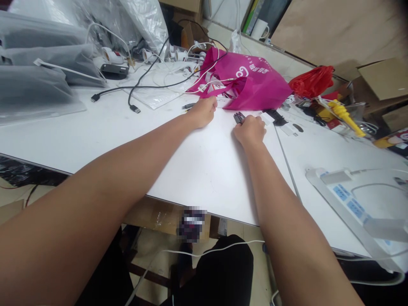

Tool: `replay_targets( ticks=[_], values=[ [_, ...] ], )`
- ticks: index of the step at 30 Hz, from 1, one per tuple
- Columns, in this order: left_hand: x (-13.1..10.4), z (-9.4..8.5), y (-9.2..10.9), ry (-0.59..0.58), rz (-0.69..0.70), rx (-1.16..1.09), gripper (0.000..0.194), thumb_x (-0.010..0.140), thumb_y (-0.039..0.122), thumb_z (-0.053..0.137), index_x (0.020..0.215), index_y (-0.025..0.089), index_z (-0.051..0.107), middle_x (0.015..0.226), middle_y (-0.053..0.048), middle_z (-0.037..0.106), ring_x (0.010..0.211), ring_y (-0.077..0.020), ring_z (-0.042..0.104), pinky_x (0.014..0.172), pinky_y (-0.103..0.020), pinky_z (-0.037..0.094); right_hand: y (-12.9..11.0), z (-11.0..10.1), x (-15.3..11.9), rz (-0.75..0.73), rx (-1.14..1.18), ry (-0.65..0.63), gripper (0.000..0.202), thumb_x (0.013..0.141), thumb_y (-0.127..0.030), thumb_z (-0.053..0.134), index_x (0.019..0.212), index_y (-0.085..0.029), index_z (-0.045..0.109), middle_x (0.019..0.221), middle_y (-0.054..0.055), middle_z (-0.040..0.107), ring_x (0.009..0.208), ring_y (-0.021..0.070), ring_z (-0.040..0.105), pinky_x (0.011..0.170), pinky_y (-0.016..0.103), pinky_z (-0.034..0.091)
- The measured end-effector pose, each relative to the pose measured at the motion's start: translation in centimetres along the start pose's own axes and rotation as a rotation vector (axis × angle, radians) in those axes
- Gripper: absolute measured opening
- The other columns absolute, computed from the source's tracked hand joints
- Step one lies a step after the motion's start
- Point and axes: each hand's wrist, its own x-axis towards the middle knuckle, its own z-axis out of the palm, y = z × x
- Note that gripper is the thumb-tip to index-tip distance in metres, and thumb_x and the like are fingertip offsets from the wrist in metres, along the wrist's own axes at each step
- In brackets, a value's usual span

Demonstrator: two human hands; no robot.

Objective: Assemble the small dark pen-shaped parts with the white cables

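Pink bag [264, 87] meets left hand [204, 114], hold unclear; right hand [251, 131] grasps partly hidden pieces [239, 117].

Legible in white on the magenta, soft-sided carrier bag [264, 87]: large letters [242, 71] reading "Go", accompanied by smaller characters, too small to read. Nearer than the bag and to its right, on the flat white plastic device [379, 227]: blue rectangular labels [355, 208], illegible.
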Motion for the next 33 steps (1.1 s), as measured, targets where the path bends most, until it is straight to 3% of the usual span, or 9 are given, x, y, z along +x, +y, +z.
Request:
replay_targets(
  ticks=[5,9,13,16,20,24,29,33],
  values=[
    [-0.5,-0.1,0.1,-0.115,0.072,0.090,0.044,0.096,-0.001,0.055,0.122,0.023,0.082,0.134,-0.012,0.084,0.126,-0.0323,0.075,0.112,-0.044,0.055,0.0,0.5,0.3,0.015,-0.036,-0.013,0.046,0.110,-0.016,0.062,0.152,0.000,0.071,0.167,0.034,0.059,0.157,0.0478,0.058,0.128,0.062,0.048],
    [0.0,0.3,-0.3,-0.091,0.090,-0.103,0.035,0.108,0.012,0.053,0.118,0.026,0.082,0.129,-0.007,0.085,0.122,-0.0259,0.072,0.116,-0.041,0.055,-0.2,0.6,0.4,0.027,0.019,0.041,0.047,0.111,-0.010,0.053,0.156,0.001,0.063,0.166,0.034,0.060,0.158,0.0456,0.058,0.129,0.059,0.045],
    [0.6,0.6,0.4,-0.048,-0.069,-0.399,0.030,0.115,0.016,0.052,0.127,0.028,0.077,0.135,-0.006,0.085,0.096,-0.0203,0.076,0.088,-0.037,0.060,0.0,0.8,1.0,-0.050,0.292,0.132,0.038,0.119,-0.026,0.043,0.152,-0.012,0.058,0.146,0.026,0.071,0.144,0.0412,0.069,0.120,0.055,0.051],
    [0.8,0.3,0.9,-0.054,-0.154,-0.462,0.030,0.119,0.022,0.048,0.132,0.029,0.074,0.134,-0.007,0.084,0.083,-0.0190,0.073,0.075,-0.036,0.055,0.3,1.2,1.5,-0.106,0.437,0.167,0.034,0.121,-0.036,0.040,0.146,-0.019,0.056,0.134,0.021,0.073,0.133,0.0394,0.074,0.114,0.053,0.053],
    [0.1,-0.6,0.8,-0.065,0.046,-0.053,0.024,0.115,0.020,0.057,0.116,0.024,0.080,0.124,-0.008,0.084,0.105,-0.0244,0.075,0.093,-0.037,0.056,0.5,2.0,1.9,-0.114,0.478,0.179,0.030,0.118,-0.036,0.040,0.139,-0.021,0.055,0.125,0.021,0.074,0.128,0.0413,0.074,0.115,0.059,0.053],
    [-0.4,-1.6,0.4,-0.160,0.232,0.363,0.023,0.107,0.010,0.064,0.116,0.021,0.082,0.140,-0.010,0.080,0.135,-0.0316,0.068,0.114,-0.040,0.051,0.6,2.5,2.1,-0.147,0.498,0.178,0.025,0.114,-0.033,0.042,0.134,-0.022,0.053,0.122,0.022,0.074,0.128,0.0426,0.074,0.117,0.063,0.052],
    [0.3,-2.9,-0.8,-0.031,0.161,0.424,0.031,0.102,0.018,0.086,0.132,0.024,0.080,0.154,-0.012,0.071,0.147,-0.0385,0.052,0.126,-0.055,0.043,0.7,3.0,2.2,-0.185,0.560,0.192,0.018,0.112,-0.031,0.045,0.127,-0.025,0.052,0.113,0.018,0.073,0.123,0.0409,0.074,0.118,0.065,0.052],
    [0.5,-3.3,-1.3,0.092,0.167,0.207,0.023,0.107,0.037,0.085,0.129,0.028,0.080,0.144,-0.010,0.074,0.150,-0.0417,0.047,0.128,-0.058,0.038,1.0,3.6,2.7,-0.193,0.584,0.218,0.016,0.112,-0.031,0.046,0.125,-0.025,0.052,0.109,0.017,0.073,0.121,0.0405,0.074,0.118,0.066,0.052]
  ],
)
